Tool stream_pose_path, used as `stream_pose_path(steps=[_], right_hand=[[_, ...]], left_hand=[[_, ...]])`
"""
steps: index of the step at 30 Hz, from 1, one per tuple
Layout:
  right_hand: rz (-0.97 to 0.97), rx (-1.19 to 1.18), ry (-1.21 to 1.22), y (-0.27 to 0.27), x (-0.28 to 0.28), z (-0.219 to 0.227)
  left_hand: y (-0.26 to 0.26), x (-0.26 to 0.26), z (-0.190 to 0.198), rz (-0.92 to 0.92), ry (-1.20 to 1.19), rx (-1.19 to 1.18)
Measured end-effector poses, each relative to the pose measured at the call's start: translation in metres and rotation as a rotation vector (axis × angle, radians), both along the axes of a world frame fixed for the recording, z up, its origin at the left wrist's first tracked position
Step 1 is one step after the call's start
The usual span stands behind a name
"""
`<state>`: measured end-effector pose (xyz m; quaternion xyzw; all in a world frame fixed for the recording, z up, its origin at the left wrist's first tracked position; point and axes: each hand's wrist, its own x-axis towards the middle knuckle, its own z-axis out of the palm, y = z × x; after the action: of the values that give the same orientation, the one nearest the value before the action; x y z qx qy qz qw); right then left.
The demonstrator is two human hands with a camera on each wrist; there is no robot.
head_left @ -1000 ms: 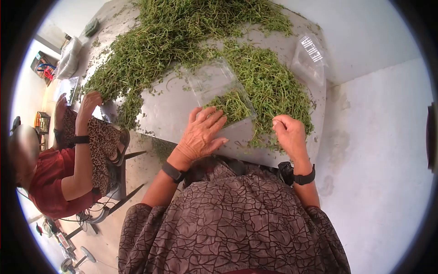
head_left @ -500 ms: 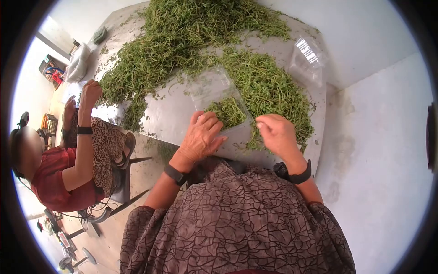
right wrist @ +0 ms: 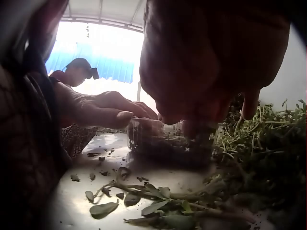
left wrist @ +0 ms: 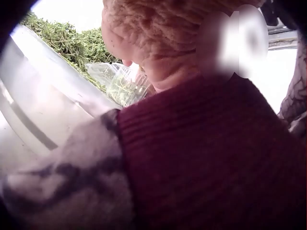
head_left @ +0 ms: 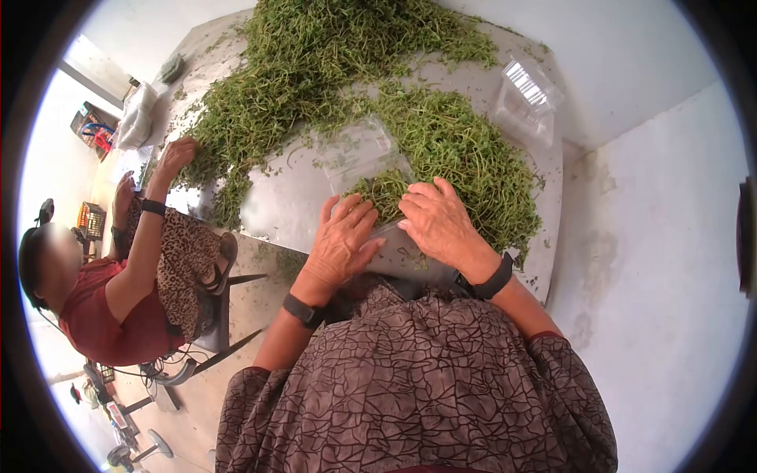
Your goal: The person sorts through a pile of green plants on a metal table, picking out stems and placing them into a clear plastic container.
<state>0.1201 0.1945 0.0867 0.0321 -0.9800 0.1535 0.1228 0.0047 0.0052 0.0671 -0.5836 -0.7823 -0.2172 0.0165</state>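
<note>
A clear plastic clamshell box (right wrist: 146,134) sits near the table's front edge, its lid (head_left: 356,155) folded back away from me. Leafy green stems (head_left: 381,191) fill the box. My left hand (head_left: 341,239) rests at the box's left side, fingers over the rim and thumb held apart. From the right, my right hand (head_left: 441,222) reaches over the box with its fingertips down on the greens. In the right wrist view its fingers point downward into the box, partly in shadow. Beside the right hand lies a smaller heap of greens (head_left: 469,150).
A large heap of greens (head_left: 315,63) spreads over the back and left of the metal table (head_left: 276,201). More clear plastic boxes (head_left: 527,106) stand at the right edge. Another person (head_left: 102,303) sits at the left, hands at the greens. A white wall (head_left: 631,213) rises at right.
My right hand has moved left from the smaller heap onto the box, its fingers spreading from a pinch. The left hand has stayed at the box. The other person's hand has shifted at the greens.
</note>
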Motion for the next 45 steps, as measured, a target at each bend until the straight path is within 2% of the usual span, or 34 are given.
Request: stream_pose_path(steps=[6,8,12,15,17,22,25,27,28,30,33,37,39,43,45], right_hand=[[-0.015,-0.018,-0.004,0.002,0.004,0.002],[-0.013,-0.138,0.107,0.004,0.007,0.006],[-0.058,-0.109,0.187,0.009,0.007,0.005],[-0.101,-0.083,0.111,0.007,0.008,-0.001],[-0.061,-0.03,0.025,0.007,0.01,-0.002],[-0.083,-0.208,0.108,0.017,0.02,0.0],[-0.136,-0.246,0.234,0.036,0.032,0.001],[-0.342,-0.214,0.284,0.053,0.038,0.005],[-0.342,-0.216,0.285,0.06,0.04,0.008],[-0.547,-0.123,0.305,0.072,0.043,0.013],[-0.634,-0.164,0.267,0.083,0.041,0.004],[-0.642,-0.138,0.256,0.085,0.032,-0.003],[-0.662,-0.106,0.178,0.087,0.028,-0.006],[-0.643,-0.09,0.107,0.095,0.024,-0.011],[-0.651,-0.093,0.072,0.097,0.024,-0.013]], left_hand=[[0.002,-0.002,0.008,-0.011,0.004,-0.005],[0.003,0.0,0.017,-0.009,-0.012,0.024],[0.016,0.003,0.023,-0.028,-0.001,0.045],[0.025,0.003,0.009,-0.054,0.008,0.014],[0.026,0.005,0.005,-0.069,0.006,-0.106],[0.025,0.002,0.013,-0.084,-0.008,-0.119],[0.024,0.003,0.014,-0.078,-0.029,-0.074],[0.023,0.003,0.009,-0.046,-0.027,-0.089],[0.023,0.004,0.008,-0.046,-0.026,-0.09],[0.025,0.006,0.007,-0.041,-0.046,-0.13],[0.028,0.007,0.011,-0.045,-0.073,-0.149],[0.03,0.01,0.013,-0.033,-0.08,-0.149],[0.03,0.014,0.017,-0.041,-0.09,-0.038],[0.021,0.019,0.025,0.007,-0.081,-0.043],[0.013,0.021,0.025,0.051,-0.193,-0.025]])
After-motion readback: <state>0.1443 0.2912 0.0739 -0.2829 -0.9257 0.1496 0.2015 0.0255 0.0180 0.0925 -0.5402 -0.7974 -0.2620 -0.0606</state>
